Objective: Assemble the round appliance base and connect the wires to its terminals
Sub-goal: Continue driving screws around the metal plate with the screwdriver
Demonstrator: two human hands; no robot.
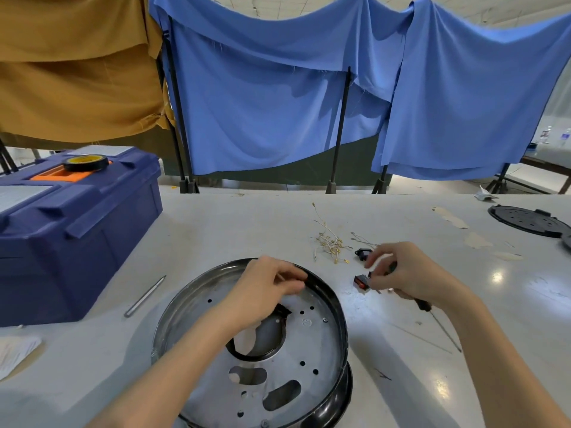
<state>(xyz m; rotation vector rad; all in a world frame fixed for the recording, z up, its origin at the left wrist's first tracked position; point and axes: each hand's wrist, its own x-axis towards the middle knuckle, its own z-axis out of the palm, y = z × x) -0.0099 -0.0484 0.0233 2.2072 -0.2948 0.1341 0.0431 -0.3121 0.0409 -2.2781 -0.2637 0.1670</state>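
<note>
The round appliance base [312,344], a silver metal disc with holes and a black rim, lies on the table in front of me. My left hand [268,282] grips its far rim, fingers curled over the black edge. My right hand [408,270] pinches a small red and black rocker switch [362,281] just right of the base, and also holds a screwdriver [438,324] whose shaft points toward the lower right. A second small black part [362,253] lies behind the switch. A tangle of pale wires with brass terminals [330,244] lies beyond the base.
A dark blue toolbox [71,230] with a roll of tape [86,162] on top stands at the left. A thin metal rod [145,296] lies beside it. A black round cover [530,220] is at the far right. Paper [15,350] lies at the left edge.
</note>
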